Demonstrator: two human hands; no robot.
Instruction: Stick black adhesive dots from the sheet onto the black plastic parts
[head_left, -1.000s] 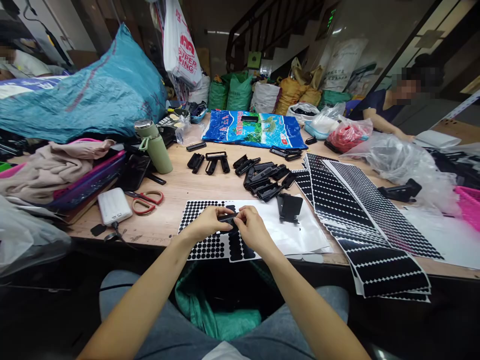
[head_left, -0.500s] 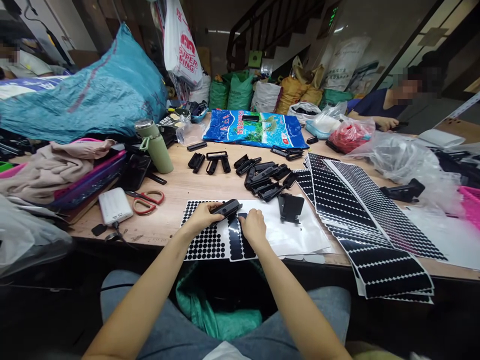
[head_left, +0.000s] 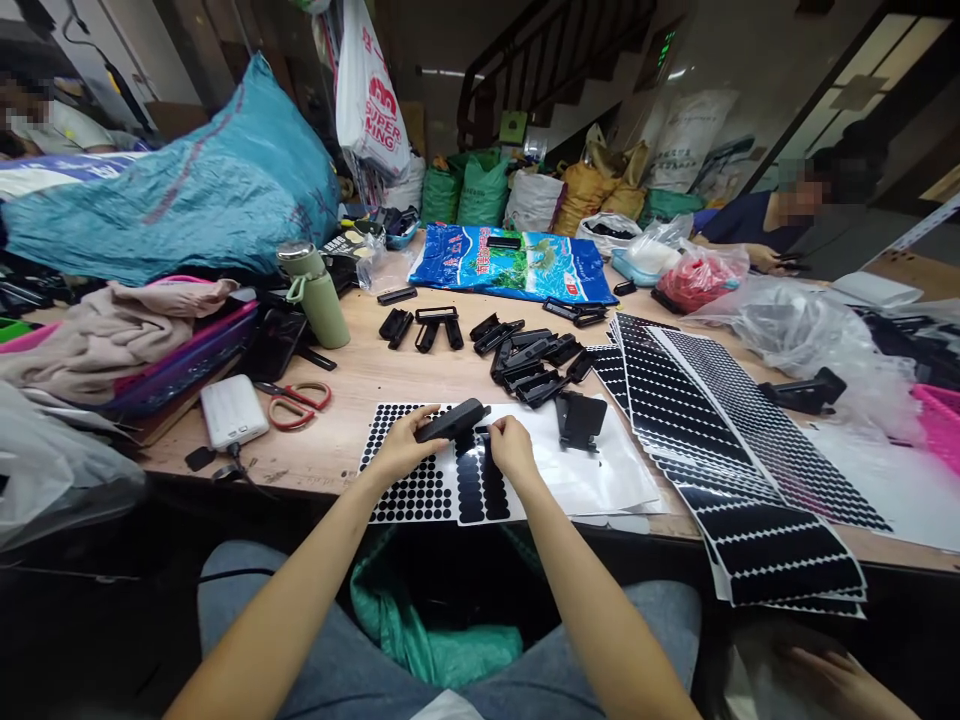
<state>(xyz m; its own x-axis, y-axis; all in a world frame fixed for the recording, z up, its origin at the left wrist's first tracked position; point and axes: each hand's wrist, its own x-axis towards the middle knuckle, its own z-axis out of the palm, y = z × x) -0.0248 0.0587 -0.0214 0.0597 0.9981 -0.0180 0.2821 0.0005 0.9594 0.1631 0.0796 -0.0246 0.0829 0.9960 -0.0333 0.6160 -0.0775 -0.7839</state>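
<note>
My left hand is closed around a long black plastic part, held tilted above the sticker sheets. My right hand is pinched near the top of a strip of black rectangular stickers; what lies between its fingertips is too small to make out. Under my left hand lies a white sheet of round black stickers. To the right, a flat black plastic piece rests on glossy white sheets. Several loose black plastic parts are heaped beyond my hands.
Long black sticker sheets overhang the table edge at right. Red-handled scissors, a white power bank and a green bottle stand or lie left. Another person's hand shows low at right; a co-worker sits beyond.
The black part in my left hand has turned slightly and now shows a smooth side. My right fingers have closed into a pinch. Another person's hand has appeared at the lower right.
</note>
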